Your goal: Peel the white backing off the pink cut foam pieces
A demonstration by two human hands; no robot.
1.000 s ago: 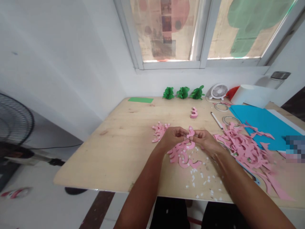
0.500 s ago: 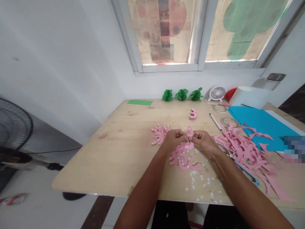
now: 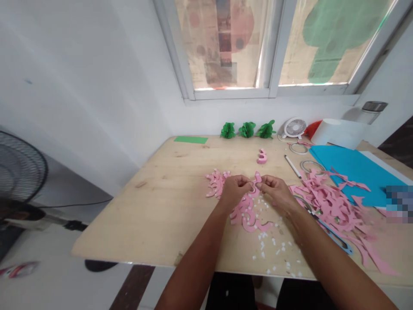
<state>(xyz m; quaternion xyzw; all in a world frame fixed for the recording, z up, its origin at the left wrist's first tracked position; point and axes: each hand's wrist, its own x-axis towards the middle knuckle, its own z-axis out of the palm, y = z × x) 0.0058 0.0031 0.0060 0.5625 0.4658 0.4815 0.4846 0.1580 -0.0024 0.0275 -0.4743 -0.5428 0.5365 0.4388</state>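
A curved pink paper cutout (image 3: 257, 177) is held up between my two hands. My left hand (image 3: 237, 190) pinches its left side with closed thumb and fingers. On the other side, my right hand (image 3: 275, 188) grips the same cutout with its fingertips. Below lie several curved pink cutouts (image 3: 248, 224) with small white squares on them. Another pile of pink cutouts (image 3: 215, 183) sits just left of my left hand. Tiny white paper bits (image 3: 263, 247) are scattered toward the table's front edge. A stacked pink "3"-like shape (image 3: 262, 156) lies farther back.
Pink paper scraps (image 3: 334, 200) and blue-handled scissors (image 3: 335, 239) lie to the right, beside blue sheets (image 3: 342, 163). A white pen (image 3: 293, 166) and tape rings (image 3: 312, 167) are near. Green paper figures (image 3: 247, 129), a small fan (image 3: 294, 128) and a green strip (image 3: 191, 140) line the back.
My fingers have shifted slightly on the pink cutout, and its lower curve now sits a little nearer my left fingertips. The view has moved slightly; the other things stay put.
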